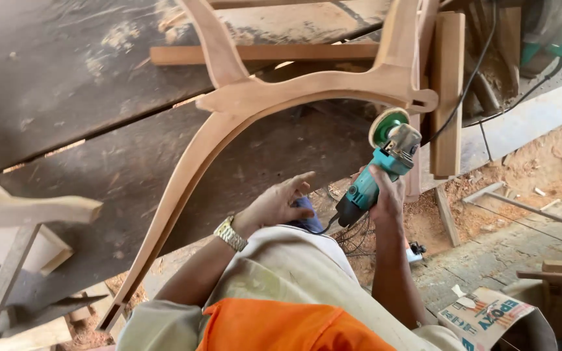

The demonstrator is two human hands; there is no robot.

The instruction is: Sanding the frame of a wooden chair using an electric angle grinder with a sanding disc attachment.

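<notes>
Head view showed the right hand (385,195) clenched around a teal angle grinder (375,172), its long axis pointing up-right, disc (387,125) just beside the curved wooden frame (242,104); the left hand (278,205) lay open.

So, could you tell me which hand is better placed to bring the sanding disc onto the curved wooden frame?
The right hand. It already grips the teal grinder, whose disc sits just below the curved wooden frame. The left hand is open and rests lower, near the knee, holding nothing.
</notes>
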